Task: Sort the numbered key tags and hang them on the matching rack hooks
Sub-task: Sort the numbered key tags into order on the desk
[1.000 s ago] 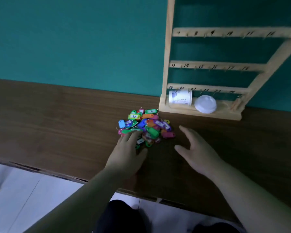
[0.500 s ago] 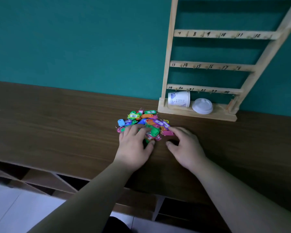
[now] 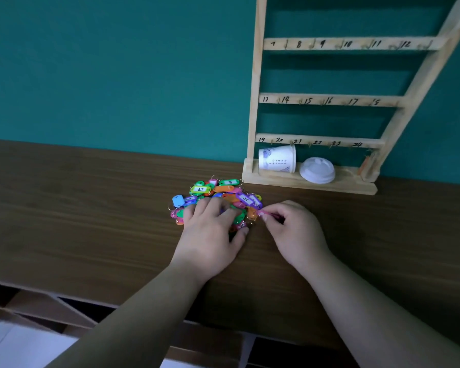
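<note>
Head: colourful key tags [image 3: 201, 189] heaped; left grip [image 3: 210, 237] spread atop; right grip [image 3: 295, 229] pinching pink tag [image 3: 270, 215].

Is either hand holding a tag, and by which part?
Right hand pinches a pink tag by its body; left hand only rests on the pile.

A teal wall [image 3: 117, 75] stood behind a dark wood-grain tabletop [image 3: 77, 208]. Below its front edge were what appeared to be open shelf compartments [image 3: 37, 309]. Pale floor [image 3: 11, 349] showed at lower left. Lighting was dim.
</note>
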